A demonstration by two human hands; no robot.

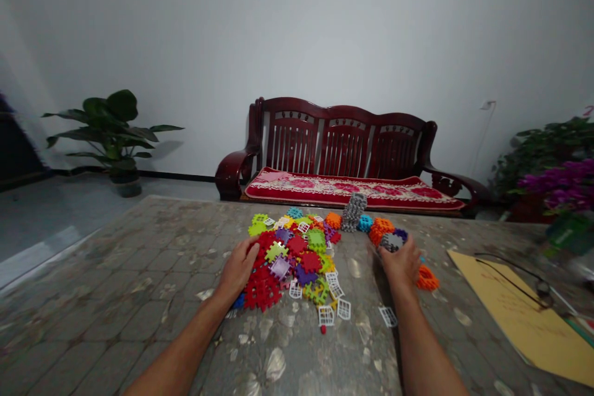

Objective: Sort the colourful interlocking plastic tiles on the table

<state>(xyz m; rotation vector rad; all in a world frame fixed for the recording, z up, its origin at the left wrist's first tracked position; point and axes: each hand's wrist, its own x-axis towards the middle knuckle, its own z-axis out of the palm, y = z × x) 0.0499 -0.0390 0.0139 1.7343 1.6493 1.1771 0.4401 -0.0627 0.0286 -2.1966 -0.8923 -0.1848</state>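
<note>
A heap of colourful interlocking plastic tiles (297,257) lies on the marbled table (139,297). My left hand (239,269) rests at the heap's left edge, fingers curled onto red tiles (262,288). My right hand (401,260) is closed round a grey tile (391,241), beside a string of orange tiles (427,278) and joined orange, purple and blue tiles (378,228). A grey stack of tiles (353,211) stands upright behind. Small white window-shaped pieces (334,303) lie near the heap's front.
A yellow envelope (524,315) with a black cord on it lies at the table's right. A dark red wooden bench (343,161) with a floral cushion stands beyond the table. A potted plant (114,136) is at the left, purple flowers (566,185) at the right.
</note>
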